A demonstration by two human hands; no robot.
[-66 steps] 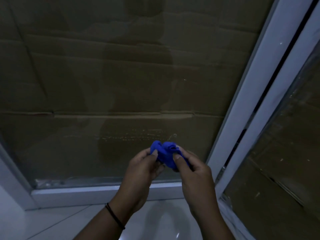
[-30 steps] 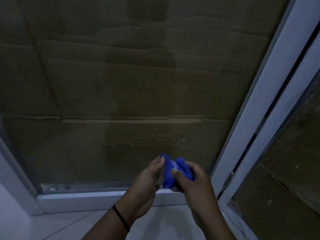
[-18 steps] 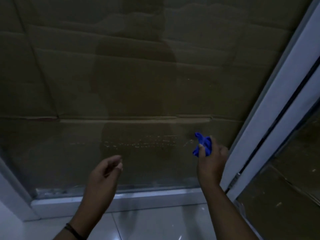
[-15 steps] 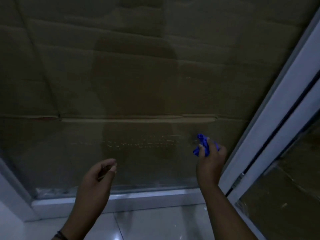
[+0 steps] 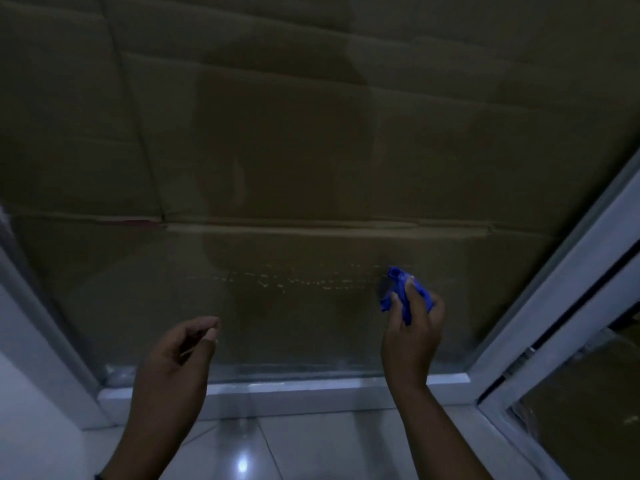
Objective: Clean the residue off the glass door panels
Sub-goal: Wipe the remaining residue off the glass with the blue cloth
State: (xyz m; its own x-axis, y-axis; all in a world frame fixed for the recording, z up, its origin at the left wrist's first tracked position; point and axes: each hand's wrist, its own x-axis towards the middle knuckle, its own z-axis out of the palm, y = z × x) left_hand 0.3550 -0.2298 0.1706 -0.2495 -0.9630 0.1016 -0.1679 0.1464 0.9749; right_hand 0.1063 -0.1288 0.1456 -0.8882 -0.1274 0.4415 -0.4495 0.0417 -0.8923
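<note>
Near frame (image 5: 540,306) edge, right hand (image 5: 412,327) grips cloth (image 5: 401,289)

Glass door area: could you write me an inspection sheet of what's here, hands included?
Surface: glass door panel, a horizontal band of pale residue low on it.
Job's things: blue cloth, bunched, at the right end of the residue.
Clutter: nothing seen.
Hands: right hand grips the cloth at the glass; left hand holds nothing, fingers loosely curled, short of the panel.
Cables: nothing seen.
Surroundings: brown cardboard behind the glass, white door frame, second panel to the right, glossy tiled floor; dim light.
</note>
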